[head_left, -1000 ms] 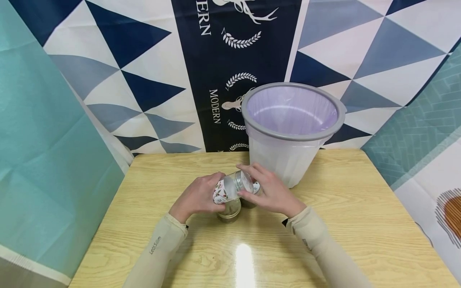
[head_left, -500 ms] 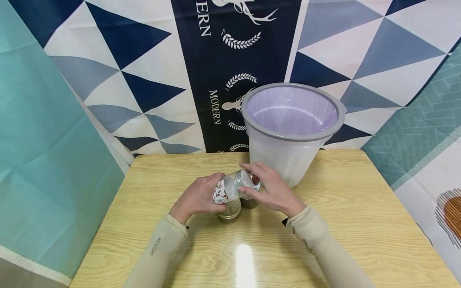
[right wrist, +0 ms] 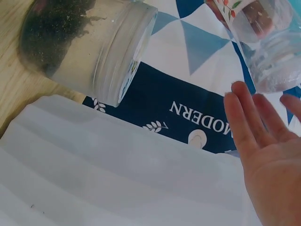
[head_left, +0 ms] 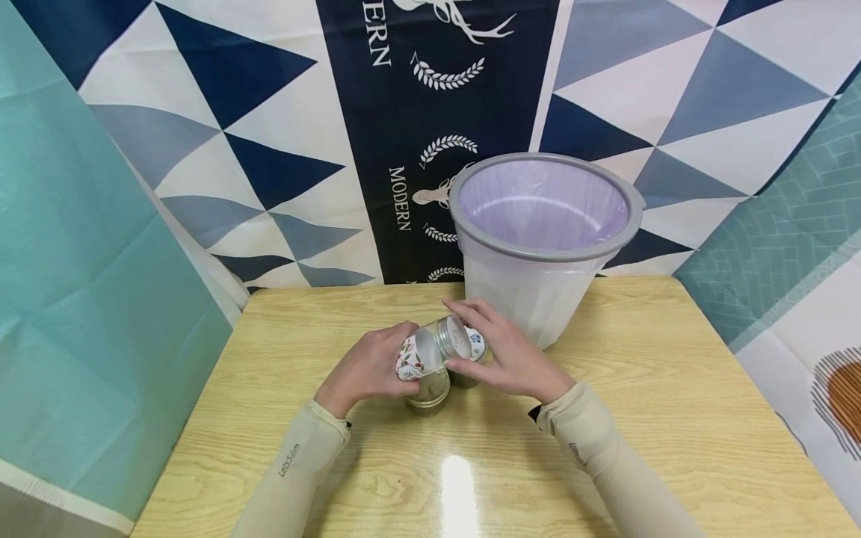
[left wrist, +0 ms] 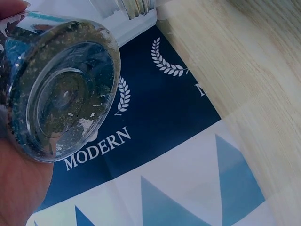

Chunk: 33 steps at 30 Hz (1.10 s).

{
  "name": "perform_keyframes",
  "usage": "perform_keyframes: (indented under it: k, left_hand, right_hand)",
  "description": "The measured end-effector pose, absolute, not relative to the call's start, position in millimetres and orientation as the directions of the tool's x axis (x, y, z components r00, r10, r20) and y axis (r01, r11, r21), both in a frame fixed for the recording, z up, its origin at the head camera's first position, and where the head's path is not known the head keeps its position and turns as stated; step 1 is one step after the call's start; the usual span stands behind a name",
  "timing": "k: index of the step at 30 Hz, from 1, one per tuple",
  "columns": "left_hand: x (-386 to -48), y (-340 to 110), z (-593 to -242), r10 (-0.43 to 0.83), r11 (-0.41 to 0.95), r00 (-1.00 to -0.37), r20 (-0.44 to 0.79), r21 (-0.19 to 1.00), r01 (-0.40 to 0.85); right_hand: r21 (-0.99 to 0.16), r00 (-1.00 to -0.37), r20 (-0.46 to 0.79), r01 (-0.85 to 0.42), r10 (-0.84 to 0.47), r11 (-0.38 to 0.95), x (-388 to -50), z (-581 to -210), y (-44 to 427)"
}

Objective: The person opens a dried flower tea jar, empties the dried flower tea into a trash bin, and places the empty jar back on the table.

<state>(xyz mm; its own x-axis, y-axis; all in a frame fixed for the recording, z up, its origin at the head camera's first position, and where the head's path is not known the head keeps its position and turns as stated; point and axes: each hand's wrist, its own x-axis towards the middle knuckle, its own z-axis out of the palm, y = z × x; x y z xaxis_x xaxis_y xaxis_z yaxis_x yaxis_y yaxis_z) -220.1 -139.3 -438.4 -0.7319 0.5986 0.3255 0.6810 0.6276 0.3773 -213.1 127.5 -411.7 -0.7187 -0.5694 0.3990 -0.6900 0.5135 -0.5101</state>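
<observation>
My left hand (head_left: 371,368) grips a clear jar (head_left: 422,351) with a floral label, tilted so that its ridged end points right. Dark bits cling inside its base in the left wrist view. Beside that end, my right hand (head_left: 504,347) has its fingers fairly straight and spread; in the right wrist view the fingertips look just apart from the jar. I cannot tell whether the ridged end is lidded. Behind the held jar stands a lidded jar (right wrist: 70,42) with dark contents and a printed lid. Another glass jar (head_left: 428,394) stands below it, partly hidden.
A white bin (head_left: 521,288) with a grey rim and purple liner stands at the back right of the wooden table (head_left: 282,336), close behind my right hand. Patterned cloth (head_left: 269,134) hangs behind the table's back edge, and a teal sheet (head_left: 87,261) hangs on the left.
My right thumb has moved down past the jar's ridged end, and the gap between thumb and fingers has widened. The left hand and its jar stay nearly in place.
</observation>
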Motion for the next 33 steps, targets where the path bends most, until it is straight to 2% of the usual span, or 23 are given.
perform_keyframes:
  k: [10,22,33]
  left_hand:
    - [-220.4,-138.7,-438.2,0.597,0.638,-0.737,0.317,0.37,0.676]
    - [-220.7,-137.6,-438.8,0.6,0.642,-0.735,0.315,0.358,0.678]
    - [-220.3,-137.3,-437.9,0.602,0.638,-0.735,0.311,0.365,0.678]
  right_hand:
    - [-0.531,-0.742,0.408,-0.667,-0.532,0.523,-214.2,-411.5,126.9]
    - [-0.53,-0.709,0.407,-0.697,-0.576,0.483,-211.8,-411.6,129.1]
    - [-0.537,-0.751,0.388,-0.655,-0.535,0.531,-214.4,-412.2,127.5]
